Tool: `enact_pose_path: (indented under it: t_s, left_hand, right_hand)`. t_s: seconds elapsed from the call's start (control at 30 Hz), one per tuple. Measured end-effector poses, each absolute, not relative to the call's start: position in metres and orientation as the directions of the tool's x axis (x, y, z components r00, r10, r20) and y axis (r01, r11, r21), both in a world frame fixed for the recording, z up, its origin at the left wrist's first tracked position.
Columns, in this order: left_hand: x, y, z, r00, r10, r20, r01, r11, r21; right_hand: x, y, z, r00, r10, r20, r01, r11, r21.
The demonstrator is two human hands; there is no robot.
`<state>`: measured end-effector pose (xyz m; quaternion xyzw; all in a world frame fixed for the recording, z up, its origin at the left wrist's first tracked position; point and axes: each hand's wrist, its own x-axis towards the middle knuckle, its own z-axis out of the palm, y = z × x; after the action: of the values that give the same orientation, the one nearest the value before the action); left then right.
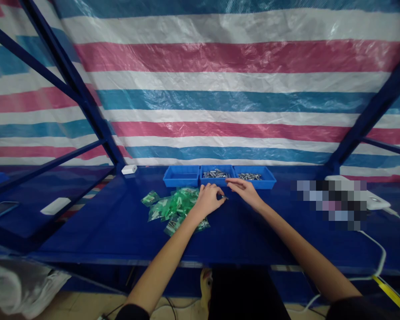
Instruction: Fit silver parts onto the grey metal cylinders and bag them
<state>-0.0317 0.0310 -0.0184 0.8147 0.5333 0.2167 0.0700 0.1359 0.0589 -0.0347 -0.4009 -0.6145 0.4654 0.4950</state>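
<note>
My left hand [209,199] is closed in a pinch on a small dark metal piece [224,197], just above the table. To its right, my right hand [246,190] has its fingers stretched toward the front of the blue bins, with nothing visible in them. Small green plastic packets [178,203] lie in a heap beside and partly under my left wrist. Behind my hands, the middle blue bin [205,181] contains small silvery metal parts [216,173]. More metal pieces [250,176] fill the bottom of the right blue bin [269,183].
The left blue bin [181,182] shows no parts. A small white box [129,169] stands at the back left. On the right are a white device [375,202] with a cable and a pixelated patch. Blue frame posts [100,122] and a striped sheet [220,102] bound the blue table [120,226].
</note>
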Motion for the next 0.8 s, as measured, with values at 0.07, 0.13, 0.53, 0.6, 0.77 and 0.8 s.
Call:
enact_pose_path:
  t_s: [0.07,0.13,0.53,0.6,0.77,0.8]
  left_hand:
    - [-0.031,0.032,-0.017,0.286,0.902,0.323,0.818,-0.405,0.408]
    - [-0.031,0.034,-0.017,0.233,0.898,0.373,0.782,-0.401,0.477]
    - [-0.03,0.04,-0.013,0.085,0.885,0.458,0.564,-0.421,0.71]
    - [-0.029,0.04,-0.013,0.088,0.891,0.446,0.581,-0.409,0.703]
    - [-0.037,0.037,-0.008,0.164,0.911,0.378,0.748,-0.364,0.555]
    - [-0.041,0.036,-0.006,0.144,0.914,0.38,0.805,-0.331,0.492]
  right_hand:
    - [0.135,0.058,-0.039,-0.234,0.953,0.194,0.087,0.219,-0.972]
    - [0.135,0.057,-0.041,-0.282,0.947,0.156,0.094,0.189,-0.977]
    - [0.131,0.056,-0.047,-0.329,0.934,0.136,-0.024,0.136,-0.99]
    - [0.131,0.056,-0.044,-0.295,0.944,0.149,-0.019,0.15,-0.989]
    - [0.132,0.055,-0.035,-0.198,0.963,0.186,0.009,0.191,-0.982]
    - [0.132,0.056,-0.035,-0.176,0.966,0.192,0.022,0.198,-0.98]
